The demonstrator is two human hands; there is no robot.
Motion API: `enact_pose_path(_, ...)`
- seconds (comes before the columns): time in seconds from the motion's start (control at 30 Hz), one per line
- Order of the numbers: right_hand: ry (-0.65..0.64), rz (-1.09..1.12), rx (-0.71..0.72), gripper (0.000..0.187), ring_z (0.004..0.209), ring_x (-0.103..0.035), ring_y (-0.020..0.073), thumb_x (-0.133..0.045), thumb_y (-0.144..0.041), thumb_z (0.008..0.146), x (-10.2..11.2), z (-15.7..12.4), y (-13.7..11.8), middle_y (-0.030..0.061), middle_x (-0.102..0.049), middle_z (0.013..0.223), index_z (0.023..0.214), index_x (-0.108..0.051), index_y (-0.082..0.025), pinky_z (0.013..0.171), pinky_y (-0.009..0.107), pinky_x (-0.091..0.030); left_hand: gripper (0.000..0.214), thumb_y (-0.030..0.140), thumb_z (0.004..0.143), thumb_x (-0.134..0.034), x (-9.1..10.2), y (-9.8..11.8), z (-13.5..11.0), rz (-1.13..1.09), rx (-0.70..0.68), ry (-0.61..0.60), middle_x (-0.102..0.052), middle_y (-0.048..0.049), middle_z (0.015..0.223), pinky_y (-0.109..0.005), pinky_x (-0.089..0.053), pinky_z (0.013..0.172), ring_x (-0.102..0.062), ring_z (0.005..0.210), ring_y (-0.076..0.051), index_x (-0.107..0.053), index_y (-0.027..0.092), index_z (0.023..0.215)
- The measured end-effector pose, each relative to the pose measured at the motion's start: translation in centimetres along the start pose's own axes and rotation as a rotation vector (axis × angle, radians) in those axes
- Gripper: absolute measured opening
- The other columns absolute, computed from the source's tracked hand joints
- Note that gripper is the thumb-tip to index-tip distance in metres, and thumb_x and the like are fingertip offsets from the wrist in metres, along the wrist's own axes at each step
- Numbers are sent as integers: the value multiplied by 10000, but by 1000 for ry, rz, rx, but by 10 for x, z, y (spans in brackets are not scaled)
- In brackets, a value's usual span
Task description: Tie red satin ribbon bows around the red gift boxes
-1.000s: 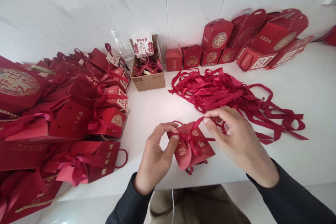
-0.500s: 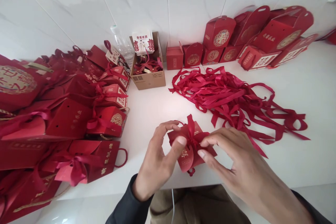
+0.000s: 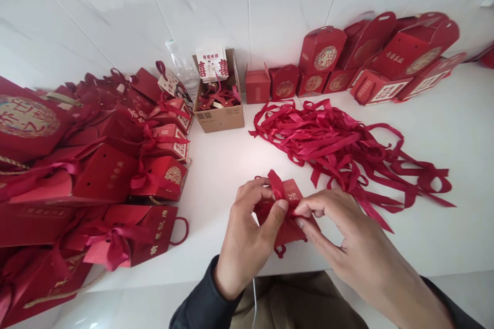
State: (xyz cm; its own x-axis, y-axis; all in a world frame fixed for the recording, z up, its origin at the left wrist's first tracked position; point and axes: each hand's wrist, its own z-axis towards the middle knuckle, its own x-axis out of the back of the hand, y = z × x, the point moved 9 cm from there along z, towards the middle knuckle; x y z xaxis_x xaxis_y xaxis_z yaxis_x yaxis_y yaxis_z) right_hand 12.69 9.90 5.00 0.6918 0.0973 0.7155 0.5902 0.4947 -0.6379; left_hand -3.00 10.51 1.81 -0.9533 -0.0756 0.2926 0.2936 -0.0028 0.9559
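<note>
A small red gift box point(image 3: 291, 234) with pale printed characters sits near the table's front edge, between my hands. Red ribbon point(image 3: 277, 185) is tied across its top, one loop standing up. My left hand point(image 3: 252, 229) pinches the ribbon near the knot with thumb and fingers, from the left side. From the right, my right hand point(image 3: 334, 223) has thumb and forefinger pressed together on the ribbon. The knot itself is partly covered by my fingers. Just behind my right hand lies a heap of loose red ribbons point(image 3: 320, 139).
Finished-looking red boxes with bows point(image 3: 116, 239) are piled at the left. An open cardboard box point(image 3: 219, 119) with cards and ribbon pieces stands at the back, beside a clear plastic bottle point(image 3: 179, 64). Red boxes point(image 3: 324, 51) line the tiled wall at right.
My left hand has shifted right and closed on the ribbon by the knot. My right fingers have come together on the ribbon. The gift box has turned slightly.
</note>
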Motion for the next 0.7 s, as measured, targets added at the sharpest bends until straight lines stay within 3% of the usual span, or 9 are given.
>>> enact_pose_path(0.13,-21,13,-89,45,955,-598,212,-564,-313,1048,0,-2,9,-14,-620,1011,1087,-542,-318,789,330,-474,191,334,986,-567,-3,0,0,-128,25,-39,-704,-91,1149,-422,-457,991,-629,1142,-267,-681,210,897)
enact_pose_path(0.23,-58,54,-182,159,962,-623,227,-547,-470,1064,-2,-2,17,-6,-664,1051,1106,-589,-323,784,349,-503,160,326,971,-580,-1,2,-1,-126,22,-31,-701,-100,1169,-423,-465,974,-630,1119,-266,-684,206,955)
enact_pose_path(0.37,-79,62,-177,210,881,-646,231,-509,-434,1072,-4,4,16,6,-692,942,986,-623,-279,755,364,-512,179,384,933,-664,-2,-1,-2,-83,45,-7,-705,-101,1181,-451,-447,1017,-607,1178,-292,-699,209,946)
enact_pose_path(0.5,-75,61,-216,253,774,-638,221,-472,-423,1081,-5,7,18,4,-684,863,942,-614,-266,701,357,-508,165,363,976,-630,-3,-3,-4,-131,29,-10,-716,-76,1178,-427,-475,983,-639,1116,-260,-709,227,928)
enact_pose_path(0.7,-84,19,-206,375,712,-603,216,-410,-421,1103,-8,11,15,-4,-597,719,787,-515,-248,674,350,-481,161,292,999,-584,1,-4,-9,-197,11,-3,-689,-78,1268,-432,-429,1101,-592,1277,-257,-736,238,1007)
